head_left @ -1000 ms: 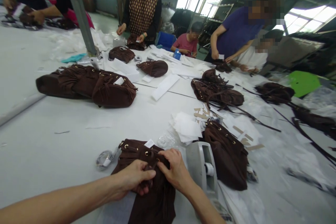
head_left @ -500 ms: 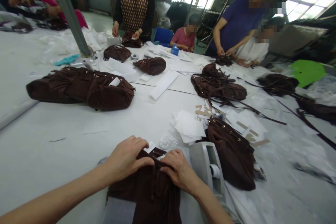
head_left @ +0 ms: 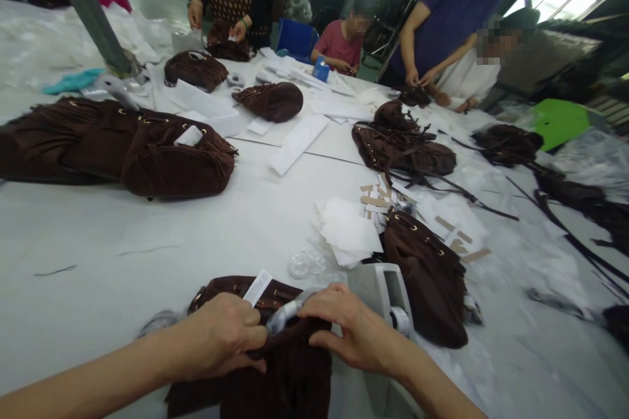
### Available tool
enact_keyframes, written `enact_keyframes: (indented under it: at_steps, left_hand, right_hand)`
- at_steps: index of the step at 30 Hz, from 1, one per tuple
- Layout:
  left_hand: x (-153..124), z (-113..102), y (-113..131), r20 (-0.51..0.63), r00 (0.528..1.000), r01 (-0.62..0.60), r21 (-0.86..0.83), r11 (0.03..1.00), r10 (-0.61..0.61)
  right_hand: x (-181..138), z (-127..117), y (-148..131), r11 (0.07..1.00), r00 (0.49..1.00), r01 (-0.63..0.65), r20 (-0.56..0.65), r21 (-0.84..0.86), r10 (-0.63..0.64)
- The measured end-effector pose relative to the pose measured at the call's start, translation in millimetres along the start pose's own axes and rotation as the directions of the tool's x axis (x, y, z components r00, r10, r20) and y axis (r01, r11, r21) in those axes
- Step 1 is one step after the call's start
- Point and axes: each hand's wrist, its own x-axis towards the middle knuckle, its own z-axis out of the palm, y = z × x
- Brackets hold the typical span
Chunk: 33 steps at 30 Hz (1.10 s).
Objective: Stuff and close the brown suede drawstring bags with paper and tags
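Hiding bag (head_left: 295,370) mouth: left hand (head_left: 221,340), right hand (head_left: 356,334)

Dark brown suede bag (head_left: 282,376) — soft, fringed, with gold eyelets along the top edge. Lying flat at the near edge of the white counter (head_left: 147,242), mouth turned away. White paper tag (head_left: 257,287) standing up from the rim — clear plastic strip (head_left: 285,316) bunched across the gathered top.

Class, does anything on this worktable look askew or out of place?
Thin dark straps trail loosely across the table on the right, and tan card strips lie scattered beside the white sheets. Nothing looks spilled.
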Motion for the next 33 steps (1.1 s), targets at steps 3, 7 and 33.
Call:
enact_keyframes:
  at_steps: [3,7,33]
  left_hand:
    - [0,-8,-1,0.041,0.999,-0.03,-0.031,0.999,0.031]
    - [6,-33,-13,0.138,0.985,0.146,-0.314,0.938,-0.107]
    - [5,-35,-29,0.121,0.938,0.341,-0.5,0.796,-0.325]
  right_hand:
    - [2,-4,-2,0.99,0.996,-0.055,0.069,-0.131,0.064]
    - [11,-2,-3,0.969,0.986,0.009,0.161,-0.245,0.032]
    - [6,52,-41,0.917,0.851,-0.397,-0.36,0.038,0.383]
